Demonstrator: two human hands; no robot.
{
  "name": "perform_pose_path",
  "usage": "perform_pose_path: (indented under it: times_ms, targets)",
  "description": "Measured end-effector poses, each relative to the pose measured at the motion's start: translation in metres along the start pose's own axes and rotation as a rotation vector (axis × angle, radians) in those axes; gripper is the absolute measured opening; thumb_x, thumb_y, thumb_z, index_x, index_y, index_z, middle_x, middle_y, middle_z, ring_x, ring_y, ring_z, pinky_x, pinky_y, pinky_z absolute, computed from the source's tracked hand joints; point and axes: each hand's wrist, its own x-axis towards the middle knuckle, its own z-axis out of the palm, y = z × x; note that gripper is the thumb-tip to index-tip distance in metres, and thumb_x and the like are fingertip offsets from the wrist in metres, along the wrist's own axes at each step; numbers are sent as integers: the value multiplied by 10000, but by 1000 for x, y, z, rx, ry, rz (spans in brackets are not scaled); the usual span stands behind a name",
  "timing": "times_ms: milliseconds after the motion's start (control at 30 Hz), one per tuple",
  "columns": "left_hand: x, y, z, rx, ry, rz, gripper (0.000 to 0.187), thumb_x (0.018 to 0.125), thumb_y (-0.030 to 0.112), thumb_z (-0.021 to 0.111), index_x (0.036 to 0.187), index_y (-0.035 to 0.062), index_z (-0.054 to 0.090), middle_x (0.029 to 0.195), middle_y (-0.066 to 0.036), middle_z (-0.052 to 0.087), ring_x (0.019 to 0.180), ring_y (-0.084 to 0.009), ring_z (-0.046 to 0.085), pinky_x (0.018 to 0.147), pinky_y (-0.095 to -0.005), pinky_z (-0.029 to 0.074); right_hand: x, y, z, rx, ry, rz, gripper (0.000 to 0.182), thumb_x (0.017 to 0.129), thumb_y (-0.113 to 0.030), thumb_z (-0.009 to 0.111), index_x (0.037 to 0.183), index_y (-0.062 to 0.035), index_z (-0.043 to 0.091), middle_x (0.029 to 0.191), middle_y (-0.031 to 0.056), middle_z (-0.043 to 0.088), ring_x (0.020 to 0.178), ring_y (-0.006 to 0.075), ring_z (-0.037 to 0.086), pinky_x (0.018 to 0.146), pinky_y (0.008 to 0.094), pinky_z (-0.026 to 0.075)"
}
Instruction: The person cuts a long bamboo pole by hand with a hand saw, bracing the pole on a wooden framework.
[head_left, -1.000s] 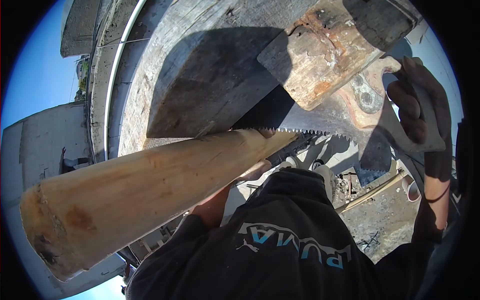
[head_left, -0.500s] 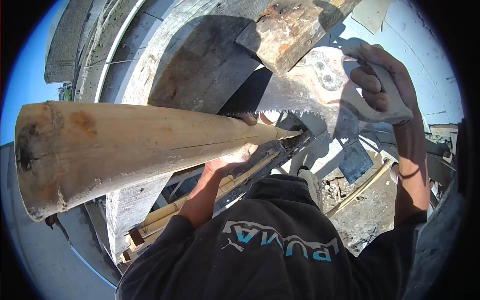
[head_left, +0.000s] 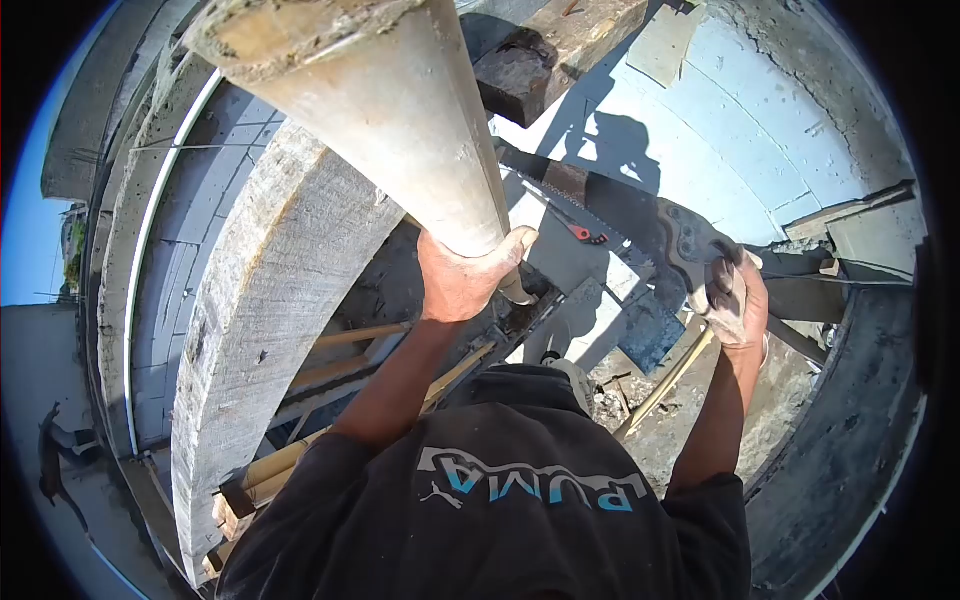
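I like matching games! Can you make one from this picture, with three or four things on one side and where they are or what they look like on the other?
Things:
1. Pale round wooden pole
2. Rusty toothed hand saw
3. Dark sweatshirt with blue and white letters
4. Grey weathered wooden beam

States:
A. Worn by the person, at the bottom of the view
B. Held at its narrow end in the grip of the left hand
C. Long and curved-looking, left of the left arm
D. Held by its handle in the right hand

Pairs: 1-B, 2-D, 3-A, 4-C
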Motion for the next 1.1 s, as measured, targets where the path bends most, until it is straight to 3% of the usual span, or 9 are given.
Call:
perform_pose_path:
  times_ms: [167,267,433,567,700,833,933,1000,1100]
  targets:
    - [-11,-2,50,-62,-125,277,793,719,259,907,1279,-38,430,1088,-166,657,984,-240,652,854,-366,522,-85,24,-14,-194,312,-177,289,964,-231,639,1107,21,635,676,28,585,510,127,560,478,249,467]
    - [-21,-16,78,-90,-215,323,821,725,343,890,1302,-7,423,1114,-183,605,993,-303,636,850,-422,515,-126,33,-15,-357,522,-266,275,937,-196,663,1092,29,641,724,47,616,581,136,600,524,261,498]
    - [-36,-10,115,-32,-263,472,713,759,231,842,1283,-30,436,1101,-203,534,999,-355,569,876,-461,473,-184,45,-8,-487,730,-374,296,899,-168,710,1104,11,595,771,77,636,588,172,618,525,304,525]
    - [-46,-12,142,-14,-282,470,708,717,192,852,1264,-27,461,1105,-208,524,1011,-375,555,883,-442,475,-224,57,-25,-547,923,-391,224,891,-178,733,984,-11,617,743,57,616,604,164,610,545,312,504]
    - [-38,-3,154,0,-320,430,654,683,231,883,1186,4,533,1094,-194,547,1009,-354,588,858,-452,513,-253,64,-13,-511,995,-397,232,885,-193,741,822,-17,605,694,69,611,542,180,594,510,320,484]
    - [-31,-9,164,60,-141,483,675,693,303,884,1190,9,533,1074,-218,586,981,-383,614,841,-463,526,-264,68,-8,-555,1067,-411,276,867,-213,760,756,-13,606,643,88,605,504,185,581,479,319,469]
    - [-26,-17,166,27,-115,437,798,667,372,912,1231,-12,498,1071,-231,644,970,-365,668,821,-440,542,-267,65,0,-591,1064,-375,270,872,-217,756,791,-4,611,651,89,605,508,181,581,487,318,472]
    - [-26,-19,165,26,-97,471,820,676,403,904,1245,-3,476,1041,-235,658,934,-374,681,801,-444,549,-269,63,-2,-626,1047,-337,261,886,-247,747,921,-16,630,757,59,626,620,162,615,569,315,510]
    - [-23,-20,156,-45,-178,474,778,724,379,862,1263,-6,454,1066,-266,639,971,-385,671,824,-441,538,-268,60,-6,-618,987,-347,268,881,-243,752,947,-11,634,769,66,636,618,168,623,559,317,508]
